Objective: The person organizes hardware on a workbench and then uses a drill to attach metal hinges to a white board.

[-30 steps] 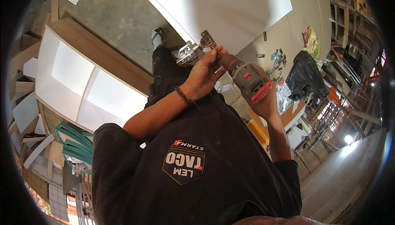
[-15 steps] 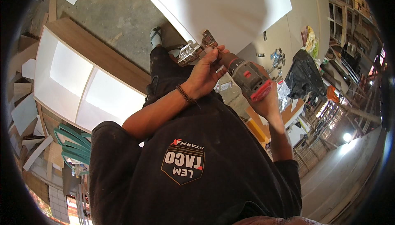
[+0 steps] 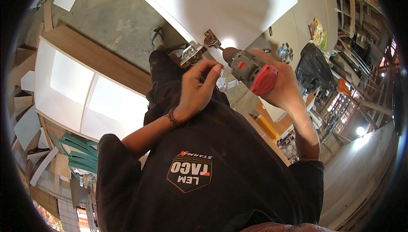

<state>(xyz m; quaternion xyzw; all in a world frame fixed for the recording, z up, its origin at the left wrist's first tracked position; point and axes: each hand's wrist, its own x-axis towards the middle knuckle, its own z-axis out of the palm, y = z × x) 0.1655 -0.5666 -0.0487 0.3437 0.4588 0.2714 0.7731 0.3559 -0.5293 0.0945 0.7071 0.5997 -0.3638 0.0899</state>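
The left hand (image 3: 197, 85), earlier at the drill's tip, has drawn back nearer the body; its fingers are half curled, and whether they pinch anything small I cannot tell. The right hand (image 3: 284, 87) grasps the cordless drill (image 3: 247, 67), its long axis slanting from near right to far left, bit toward the metal hinge (image 3: 192, 56) at the white panel's (image 3: 238, 11) near edge.

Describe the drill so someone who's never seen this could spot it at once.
Find the big white panel at the top of the picture, with the large round shadow on it. Just below its lower edge, the right hand grips the drill, pointed up-left toward the metal hinge. Unlike the shiny hinge, it is chunky and dark grey, with a round red end.
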